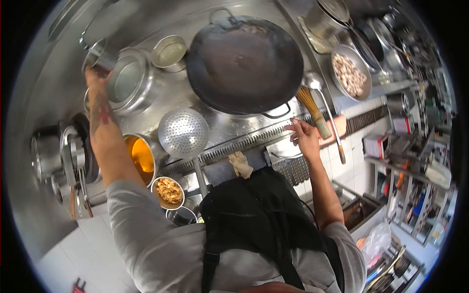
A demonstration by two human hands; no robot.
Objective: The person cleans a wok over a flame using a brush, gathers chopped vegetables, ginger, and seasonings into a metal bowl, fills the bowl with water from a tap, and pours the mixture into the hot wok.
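At the upper left my left hand [97,77] is closed on a steel cup [105,54], close to the tap [84,43]. Beside that hand stands a round steel pot [128,80] with clear liquid in it. My right hand [306,136] has loosely bent fingers, apart and holding nothing. It hovers by the counter's front edge, below the wok's near handle. Just right of it lie a bamboo brush [312,112] and a ladle [327,107] with a wooden handle end. A large dark wok [244,68] sits between my two hands, with no food visible in it.
A perforated strainer [183,133] lies near the front, beside a pot of orange liquid [142,154] and a bowl of browned pieces [168,190]. Another bowl [350,73] holds pale pieces at right. A small pot [169,52] stands left of the wok. A cloth [240,164] hangs at the edge.
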